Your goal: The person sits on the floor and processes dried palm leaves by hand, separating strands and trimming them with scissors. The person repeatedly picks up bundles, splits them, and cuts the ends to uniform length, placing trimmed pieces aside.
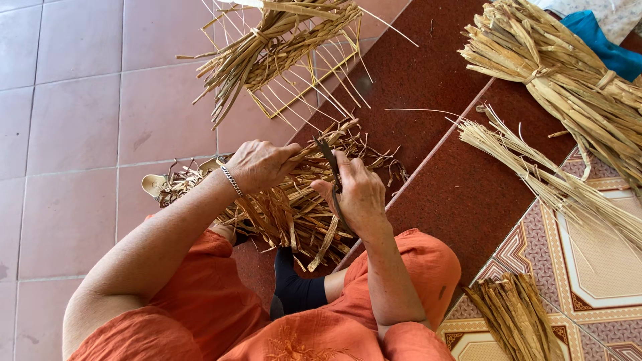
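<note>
My left hand (259, 164), with a silver bracelet at the wrist, grips a few strands of a tangled pile of dry straw-coloured fibre strips (287, 207) that rests over my knees. My right hand (358, 194) is closed around a dark strip or thin tool (329, 157) that sticks up from my fingers and runs down past my palm. Both hands meet above the middle of the pile. I sit in orange trousers (394, 281), one dark sock showing.
A wire frame with woven strips (287, 47) lies on the pink floor tiles ahead. Tied straw bundles (568, 73) and a loose sheaf (535, 167) lie on the dark red step at right. A short bundle (515, 317) rests on patterned tiles. Blue cloth (602, 40) lies top right.
</note>
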